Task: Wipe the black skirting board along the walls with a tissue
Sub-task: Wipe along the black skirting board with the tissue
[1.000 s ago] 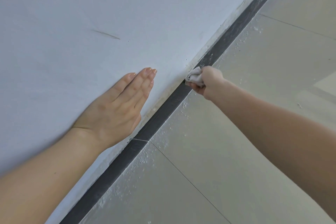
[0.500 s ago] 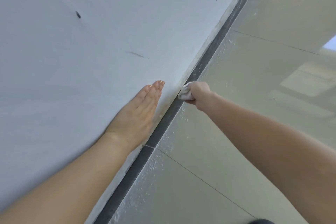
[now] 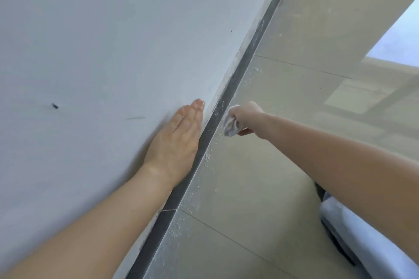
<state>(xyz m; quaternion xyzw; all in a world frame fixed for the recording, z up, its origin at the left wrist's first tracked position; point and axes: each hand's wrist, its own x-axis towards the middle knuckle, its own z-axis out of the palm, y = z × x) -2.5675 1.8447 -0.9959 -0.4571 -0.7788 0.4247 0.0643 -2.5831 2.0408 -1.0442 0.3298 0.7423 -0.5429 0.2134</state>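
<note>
The black skirting board runs diagonally from the bottom centre to the top right, between the white wall and the tiled floor. It carries white dust specks near my hands. My left hand lies flat on the wall with straight fingers, just left of the board. My right hand grips a crumpled white tissue, held just right of the board over the floor. Whether the tissue touches the board is unclear.
The white wall has a small dark mark and a thin scratch. Glossy beige floor tiles show white speckles along the board. A white-and-dark object sits at the lower right edge.
The view has swung and pulled back, showing more wall and floor. My right hand with the tissue has come off the board, slightly to its right. My left hand stays flat on the wall.
</note>
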